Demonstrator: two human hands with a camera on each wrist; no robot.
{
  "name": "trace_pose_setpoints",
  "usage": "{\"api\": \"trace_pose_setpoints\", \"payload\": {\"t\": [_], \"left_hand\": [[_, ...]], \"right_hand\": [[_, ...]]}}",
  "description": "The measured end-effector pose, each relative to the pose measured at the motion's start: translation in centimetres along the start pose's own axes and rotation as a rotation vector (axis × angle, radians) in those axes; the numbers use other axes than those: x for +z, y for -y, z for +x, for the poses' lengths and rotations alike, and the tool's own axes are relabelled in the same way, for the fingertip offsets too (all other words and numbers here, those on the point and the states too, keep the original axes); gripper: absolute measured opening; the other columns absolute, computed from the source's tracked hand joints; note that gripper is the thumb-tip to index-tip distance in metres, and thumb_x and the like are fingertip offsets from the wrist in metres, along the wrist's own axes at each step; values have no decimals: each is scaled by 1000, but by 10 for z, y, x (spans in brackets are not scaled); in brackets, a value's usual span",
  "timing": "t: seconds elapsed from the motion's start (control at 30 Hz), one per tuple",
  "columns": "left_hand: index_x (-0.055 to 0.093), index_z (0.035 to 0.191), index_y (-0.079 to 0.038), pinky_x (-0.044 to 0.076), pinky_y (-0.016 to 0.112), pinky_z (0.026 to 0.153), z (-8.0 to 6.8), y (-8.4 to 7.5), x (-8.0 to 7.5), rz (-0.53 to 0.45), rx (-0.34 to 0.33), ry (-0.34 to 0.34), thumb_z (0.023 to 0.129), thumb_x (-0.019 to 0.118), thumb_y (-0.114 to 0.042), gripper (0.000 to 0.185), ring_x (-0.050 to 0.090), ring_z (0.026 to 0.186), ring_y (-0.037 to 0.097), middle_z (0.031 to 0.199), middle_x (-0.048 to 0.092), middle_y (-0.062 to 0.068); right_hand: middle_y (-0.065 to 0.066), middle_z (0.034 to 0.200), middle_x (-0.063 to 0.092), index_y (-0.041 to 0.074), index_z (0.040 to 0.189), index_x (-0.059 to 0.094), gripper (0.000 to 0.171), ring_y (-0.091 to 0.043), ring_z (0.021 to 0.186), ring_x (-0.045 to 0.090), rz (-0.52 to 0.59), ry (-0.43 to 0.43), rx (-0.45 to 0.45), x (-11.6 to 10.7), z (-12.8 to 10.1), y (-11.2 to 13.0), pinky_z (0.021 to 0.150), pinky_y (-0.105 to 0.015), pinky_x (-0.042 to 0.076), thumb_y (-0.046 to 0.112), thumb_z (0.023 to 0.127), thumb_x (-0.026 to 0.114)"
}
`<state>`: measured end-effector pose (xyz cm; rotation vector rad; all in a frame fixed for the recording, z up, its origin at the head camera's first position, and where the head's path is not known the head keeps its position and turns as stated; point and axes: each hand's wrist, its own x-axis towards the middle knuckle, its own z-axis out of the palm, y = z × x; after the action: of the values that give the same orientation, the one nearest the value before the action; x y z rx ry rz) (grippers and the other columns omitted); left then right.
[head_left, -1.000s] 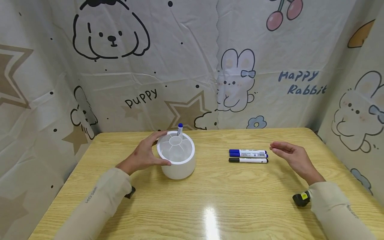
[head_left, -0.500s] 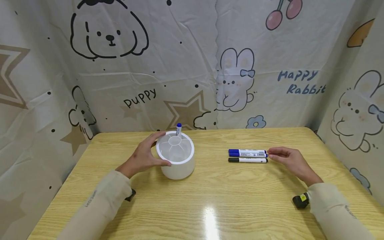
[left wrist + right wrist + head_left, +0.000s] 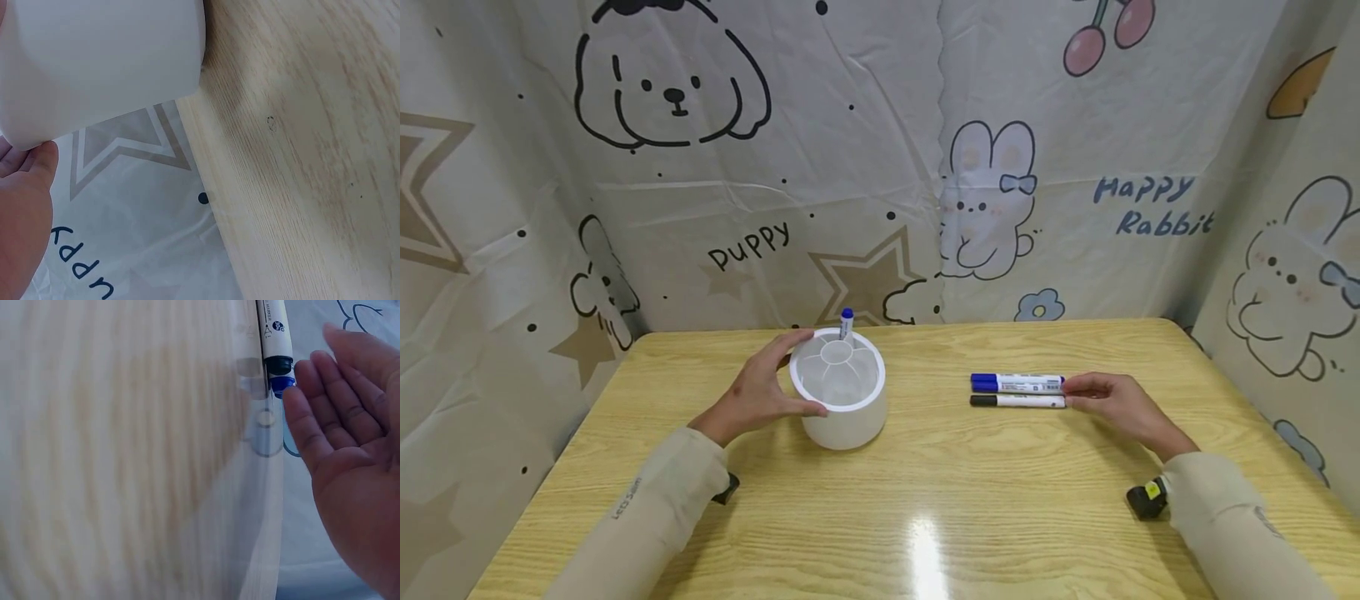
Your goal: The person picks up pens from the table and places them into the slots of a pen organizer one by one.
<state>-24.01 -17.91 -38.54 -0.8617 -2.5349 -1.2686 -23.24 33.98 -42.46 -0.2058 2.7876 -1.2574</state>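
Two whiteboard markers lie side by side right of centre in the head view, on a pale wooden table [image 3: 925, 467]: a blue-capped marker [image 3: 1017, 382] behind, a black-capped marker [image 3: 1017, 401] in front, touching or nearly so. Long axes run left to right across the frame, caps pointing left, butt ends right. The right hand [image 3: 1112, 404] rests at those butt ends, fingers nearly straight and loosely spread, fingertips [image 3: 294, 403] just at the marker ends; it grips nothing, and whether it actually touches them cannot be told. Likely handling: light, rigid plastic barrels, smooth and apt to roll; best pinched mid-barrel between thumb and fingers, one at a time. Left of centre stands a white round pen holder [image 3: 841, 398], divided into petal-shaped compartments around a middle well, upright, with a third blue-capped marker [image 3: 847, 323] standing cap-up in a far compartment. The left hand [image 3: 760, 392] cups the holder's left wall, thumb on the near rim and fingers curled round the far side. Holder likely light, stiff, liable to slide. Behind: cartoon-printed fabric backdrop [image 3: 880, 158].
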Motion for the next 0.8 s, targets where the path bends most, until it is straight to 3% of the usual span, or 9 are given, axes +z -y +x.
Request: {"api": "trace_pose_setpoints", "payload": {"t": [0.1, 0.2, 0.47, 0.8], "left_hand": [[42, 145, 5, 44, 48, 108, 0, 0, 0, -5, -9, 1, 58, 99, -18, 106, 50, 129, 36, 144, 49, 21], [42, 145, 4, 44, 47, 109, -1, -1, 0, -11, -12, 3, 58, 99, -17, 106, 50, 129, 36, 143, 49, 20], [43, 145, 3, 44, 46, 108, -2, -2, 0, -4, 9, 8, 59, 99, -17, 104, 50, 129, 35, 144, 48, 20], [43, 146, 3, 44, 45, 109, -1, -2, -1, -3, 5, 4, 60, 98, -17, 104, 50, 129, 35, 143, 49, 20]], "right_hand": [[-21, 122, 66, -2, 118, 70, 29, -26, 110, 60, -43, 10, -13, 3, 1, 1, 79, -18, 50, 14, 94, 71], [-19, 118, 68, 0, 116, 72, 26, -33, 111, 59, -79, 21, -22, 6, 3, -1, 80, -21, 50, 12, 93, 72], [-16, 111, 69, 0, 114, 72, 27, -25, 98, 59, -109, 61, -26, 9, 3, -4, 74, -21, 49, 8, 89, 75], [-13, 111, 69, 2, 112, 73, 24, -25, 98, 59, -157, 76, -39, 6, 3, -2, 81, -32, 51, 9, 89, 75]]}}
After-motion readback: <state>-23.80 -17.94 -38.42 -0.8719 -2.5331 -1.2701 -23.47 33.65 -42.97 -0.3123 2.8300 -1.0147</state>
